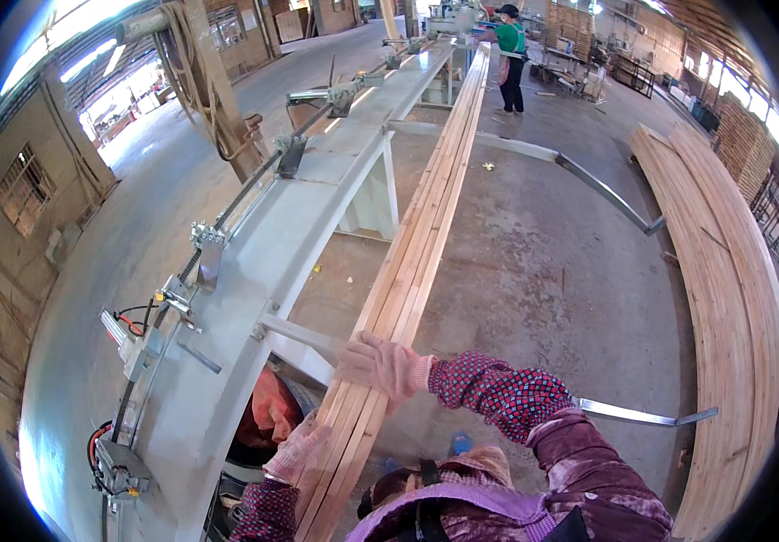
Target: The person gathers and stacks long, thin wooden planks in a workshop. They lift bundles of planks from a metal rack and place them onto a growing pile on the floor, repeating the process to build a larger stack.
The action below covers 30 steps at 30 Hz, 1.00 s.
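Observation:
A bundle of several long, narrow wooden boards [430,217] lies side by side, running from in front of me toward the far end of the machine. My right hand [380,366], in a pale pink knit glove, reaches across the top of the boards, its fingers curled over toward their left side. Nearer to me, my left hand [299,449], gloved alike, grips the left edge of the same boards near their close end. Part of its fingers is hard to make out.
A long grey metal machine bed [254,244] with clamps runs along the left. Beneath its near part is an orange-red cloth or bag [274,406]. At right, stacked boards [714,298] rest by metal support arms [606,190]. A person in green [509,54] stands at the far end.

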### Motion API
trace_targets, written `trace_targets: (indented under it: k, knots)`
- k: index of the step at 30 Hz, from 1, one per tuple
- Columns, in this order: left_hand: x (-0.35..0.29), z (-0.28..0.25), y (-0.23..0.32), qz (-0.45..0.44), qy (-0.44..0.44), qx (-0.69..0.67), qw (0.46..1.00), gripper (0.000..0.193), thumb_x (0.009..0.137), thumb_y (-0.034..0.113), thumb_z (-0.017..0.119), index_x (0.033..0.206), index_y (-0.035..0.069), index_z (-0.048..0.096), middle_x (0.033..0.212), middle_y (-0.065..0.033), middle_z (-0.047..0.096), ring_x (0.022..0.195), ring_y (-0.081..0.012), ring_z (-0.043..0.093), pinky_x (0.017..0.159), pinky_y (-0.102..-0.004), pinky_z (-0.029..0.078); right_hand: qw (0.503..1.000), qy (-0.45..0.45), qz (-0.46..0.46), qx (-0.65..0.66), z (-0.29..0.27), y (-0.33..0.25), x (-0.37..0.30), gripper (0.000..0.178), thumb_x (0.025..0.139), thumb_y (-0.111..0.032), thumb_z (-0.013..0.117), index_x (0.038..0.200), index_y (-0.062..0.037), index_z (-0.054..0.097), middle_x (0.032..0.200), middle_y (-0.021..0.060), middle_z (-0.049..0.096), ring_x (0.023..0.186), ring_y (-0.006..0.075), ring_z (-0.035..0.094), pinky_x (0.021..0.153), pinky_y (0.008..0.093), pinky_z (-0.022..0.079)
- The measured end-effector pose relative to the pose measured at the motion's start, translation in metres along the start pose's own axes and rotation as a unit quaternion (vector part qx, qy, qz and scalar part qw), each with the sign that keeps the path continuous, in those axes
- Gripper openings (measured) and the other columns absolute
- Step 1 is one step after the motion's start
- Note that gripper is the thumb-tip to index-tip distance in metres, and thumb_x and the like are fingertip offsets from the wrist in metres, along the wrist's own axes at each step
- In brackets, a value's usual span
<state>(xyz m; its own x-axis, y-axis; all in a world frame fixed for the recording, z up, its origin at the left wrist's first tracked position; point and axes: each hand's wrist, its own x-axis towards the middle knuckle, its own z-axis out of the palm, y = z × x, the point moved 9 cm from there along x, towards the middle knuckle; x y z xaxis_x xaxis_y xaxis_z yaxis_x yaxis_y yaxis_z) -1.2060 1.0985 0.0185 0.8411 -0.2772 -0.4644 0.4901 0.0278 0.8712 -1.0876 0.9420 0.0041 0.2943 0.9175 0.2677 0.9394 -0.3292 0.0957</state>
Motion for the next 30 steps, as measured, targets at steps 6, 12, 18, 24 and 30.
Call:
trace_targets:
  k: [6,12,18,24,30]
  knots:
    - [-0.021,-0.02,0.016,-0.022,0.138,0.379,0.915,0.082,0.086,0.053,0.069,0.146,0.004,0.042,0.134,-0.0191,0.061,0.121,-0.0326,0.06,0.102,-0.0396,0.046,0.973,0.14,-0.128,-0.134,-0.063,-0.018,0.021,0.054,0.094,-0.026,0.057,0.143,-0.0045,0.051,0.131,0.0065,0.065,0.083,0.0191,0.073,0.07,0.0316,0.062]
    - [-0.025,-0.007,0.036,0.011,0.214,0.499,0.84,0.085,0.083,0.061,0.066,0.143,0.005,0.046,0.128,-0.022,0.063,0.115,-0.0383,0.062,0.096,-0.0457,0.049,0.989,-0.066,-0.045,-0.125,-0.026,-0.01,0.016,0.06,0.087,-0.021,0.051,0.145,-0.0061,0.046,0.157,0.0082,0.037,0.136,0.0294,0.04,0.113,0.0422,0.035]
    - [-0.025,-0.006,0.032,0.025,0.241,0.535,0.809,0.086,0.083,0.063,0.064,0.143,0.004,0.046,0.129,-0.0212,0.063,0.115,-0.0363,0.063,0.095,-0.0448,0.05,0.998,-0.012,0.011,0.063,-0.057,-0.004,0.02,0.058,0.084,-0.025,0.052,0.14,-0.0098,0.051,0.147,0.009,0.046,0.137,0.0347,0.039,0.119,0.0419,0.03]
    - [-0.032,0.013,0.051,0.043,0.305,0.609,0.731,0.089,0.081,0.059,0.063,0.141,-0.004,0.044,0.142,-0.0218,0.051,0.129,-0.0369,0.05,0.11,-0.0462,0.038,0.996,-0.043,0.002,0.075,-0.06,-0.001,0.022,0.089,0.068,-0.048,0.069,0.146,-0.0131,0.045,0.148,0.013,0.046,0.141,0.0342,0.037,0.121,0.048,0.022]
    - [-0.025,0.068,0.031,-0.018,0.285,0.789,0.544,0.1,0.068,0.065,0.066,0.147,0.009,0.041,0.148,-0.0195,0.042,0.142,-0.0405,0.032,0.119,-0.0625,0.017,0.993,-0.101,-0.024,0.056,-0.063,-0.018,0.029,0.109,0.061,-0.065,0.076,0.151,-0.0129,0.042,0.157,0.0142,0.037,0.148,0.0319,0.029,0.125,0.0521,0.013]
